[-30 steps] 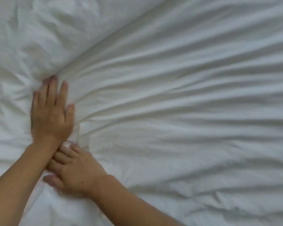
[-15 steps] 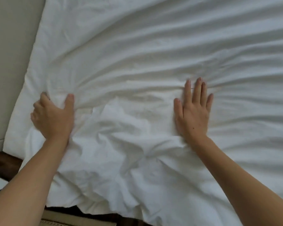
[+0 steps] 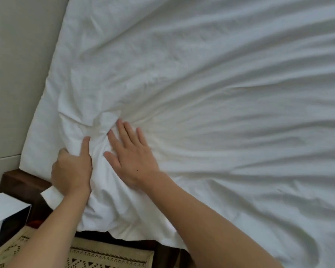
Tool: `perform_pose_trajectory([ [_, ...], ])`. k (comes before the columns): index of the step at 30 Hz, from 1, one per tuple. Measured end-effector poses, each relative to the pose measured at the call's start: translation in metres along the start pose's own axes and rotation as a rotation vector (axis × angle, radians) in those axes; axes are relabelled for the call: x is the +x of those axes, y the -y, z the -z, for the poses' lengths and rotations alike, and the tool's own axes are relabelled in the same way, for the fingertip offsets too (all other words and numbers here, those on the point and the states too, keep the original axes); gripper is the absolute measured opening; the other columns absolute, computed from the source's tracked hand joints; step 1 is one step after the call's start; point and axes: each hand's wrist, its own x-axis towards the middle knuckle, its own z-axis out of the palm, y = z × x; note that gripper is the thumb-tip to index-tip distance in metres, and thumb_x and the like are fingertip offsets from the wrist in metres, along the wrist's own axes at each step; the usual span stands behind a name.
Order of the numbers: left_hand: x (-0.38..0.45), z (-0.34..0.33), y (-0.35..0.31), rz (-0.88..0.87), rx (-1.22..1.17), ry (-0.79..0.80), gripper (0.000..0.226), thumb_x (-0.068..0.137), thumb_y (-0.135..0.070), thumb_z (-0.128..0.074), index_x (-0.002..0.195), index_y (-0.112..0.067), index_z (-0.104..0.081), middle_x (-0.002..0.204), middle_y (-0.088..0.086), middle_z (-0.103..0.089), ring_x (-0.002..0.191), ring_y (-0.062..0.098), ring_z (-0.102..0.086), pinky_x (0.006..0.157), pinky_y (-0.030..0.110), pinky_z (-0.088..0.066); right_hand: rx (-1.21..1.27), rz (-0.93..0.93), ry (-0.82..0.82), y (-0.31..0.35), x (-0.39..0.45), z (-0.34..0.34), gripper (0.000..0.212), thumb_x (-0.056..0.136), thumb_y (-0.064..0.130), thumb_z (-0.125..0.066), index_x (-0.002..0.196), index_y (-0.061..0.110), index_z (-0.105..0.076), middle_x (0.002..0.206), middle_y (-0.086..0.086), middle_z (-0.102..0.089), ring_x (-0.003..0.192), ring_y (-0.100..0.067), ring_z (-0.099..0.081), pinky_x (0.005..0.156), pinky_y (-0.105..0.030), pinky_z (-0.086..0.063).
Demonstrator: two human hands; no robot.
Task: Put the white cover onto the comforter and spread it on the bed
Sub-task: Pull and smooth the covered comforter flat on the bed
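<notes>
The white cover (image 3: 211, 93) with the comforter inside fills most of the head view, creased in long folds that fan out from the lower left corner. My left hand (image 3: 72, 171) is shut on a bunch of the cover near that corner, thumb up along the fabric. My right hand (image 3: 132, 151) lies flat on the cover just right of the bunch, fingers together and pointing up-left. The comforter itself is hidden under the cover.
A beige wall (image 3: 17, 74) runs along the bed's left side. Dark wood of the bed frame (image 3: 21, 182) shows below the corner. A white box (image 3: 6, 215) stands at the lower left, and a patterned beige rug (image 3: 104, 256) lies on the floor.
My right hand has moved left from the middle of the cover to beside my left hand. My left hand has closed on the bunched corner. The view has shifted right and back.
</notes>
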Motion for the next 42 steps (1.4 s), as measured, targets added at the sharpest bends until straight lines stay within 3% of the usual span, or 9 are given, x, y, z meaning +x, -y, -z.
perform_pose_trajectory([
  [7,0.084,0.033,0.073,-0.131,-0.033,-0.179,0.091,0.076,-0.088,-0.033,0.124,-0.011,-0.043,0.127,0.031,-0.053,0.116,0.048,-0.053,0.1,0.058,-0.04,0.026,0.017,-0.387,-0.03,-0.069,0.005,0.049,0.1,0.031,-0.035,0.143,0.009,-0.043,0.154,-0.013,-0.032,0.145,-0.026,-0.024,0.119,-0.037,-0.014],
  [11,0.048,0.031,0.043,-0.252,0.171,-0.184,0.062,0.094,-0.063,-0.036,0.106,-0.003,-0.043,0.098,0.036,-0.057,0.089,0.05,-0.057,0.077,0.055,-0.046,-0.093,-0.017,-0.25,-0.035,-0.111,-0.031,0.052,0.101,0.036,-0.034,0.147,0.013,-0.035,0.158,-0.014,-0.023,0.148,-0.027,-0.016,0.119,-0.045,-0.019],
  [14,0.025,0.026,0.028,-0.282,0.229,-0.212,0.052,0.098,-0.043,-0.043,0.12,0.004,-0.044,0.113,0.036,-0.054,0.104,0.048,-0.05,0.088,0.055,-0.036,-0.132,0.081,-0.178,-0.04,-0.139,-0.045,0.054,0.101,0.041,-0.033,0.147,0.013,-0.031,0.157,-0.015,-0.025,0.146,-0.029,-0.02,0.117,-0.047,-0.025],
  [19,0.02,0.038,0.053,-0.116,0.225,-0.178,0.07,0.093,-0.058,-0.043,0.131,0.0,-0.042,0.127,0.028,-0.053,0.115,0.044,-0.048,0.096,0.052,-0.035,-0.099,0.231,-0.388,-0.051,-0.19,-0.046,0.049,0.093,0.045,-0.054,0.129,0.012,-0.047,0.137,-0.015,-0.052,0.128,-0.031,-0.046,0.108,-0.044,-0.036],
  [24,0.003,0.026,0.046,0.101,0.054,0.04,0.075,0.084,-0.07,-0.052,0.112,0.001,-0.053,0.116,0.024,-0.059,0.107,0.041,-0.056,0.084,0.043,-0.041,-0.399,0.129,-0.043,-0.062,-0.222,-0.06,0.085,0.075,0.065,-0.066,0.136,0.008,-0.048,0.14,-0.017,-0.049,0.128,-0.036,-0.047,0.103,-0.051,-0.043],
  [28,0.002,0.039,0.042,-0.227,0.132,-0.108,0.061,0.087,-0.062,-0.056,0.079,-0.001,-0.052,0.079,0.023,-0.062,0.075,0.039,-0.06,0.065,0.04,-0.042,-0.4,0.091,-0.133,-0.07,-0.191,-0.049,0.047,0.065,0.031,-0.084,0.103,0.015,-0.062,0.098,-0.007,-0.061,0.081,-0.027,-0.06,0.067,-0.038,-0.053],
  [33,0.031,0.08,0.072,-0.367,0.284,-0.283,0.071,0.083,-0.068,-0.057,0.081,0.003,-0.053,0.07,0.027,-0.058,0.063,0.04,-0.059,0.059,0.048,-0.048,-0.257,0.287,-0.12,-0.052,-0.172,-0.057,0.051,0.057,0.015,-0.084,0.082,0.018,-0.039,0.051,0.006,-0.047,0.035,-0.017,-0.042,0.037,-0.025,-0.024],
  [38,0.039,0.054,0.068,-0.267,0.355,-0.368,0.041,0.091,-0.025,-0.059,0.119,0.0,-0.045,0.119,0.029,-0.051,0.108,0.044,-0.049,0.089,0.053,-0.035,-0.256,0.379,-0.067,-0.043,-0.192,-0.08,0.055,0.053,0.023,-0.083,0.083,0.021,-0.037,0.059,0.007,-0.05,0.043,-0.015,-0.048,0.04,-0.025,-0.032],
  [42,0.006,0.026,0.027,-0.346,0.145,-0.413,0.045,0.088,-0.015,-0.048,0.13,0.002,-0.045,0.133,0.024,-0.047,0.12,0.041,-0.044,0.098,0.047,-0.031,-0.173,0.406,-0.043,-0.038,-0.192,-0.074,0.027,0.088,0.048,-0.052,0.094,0.023,-0.047,0.086,0.005,-0.056,0.074,-0.015,-0.055,0.061,-0.027,-0.045],
])
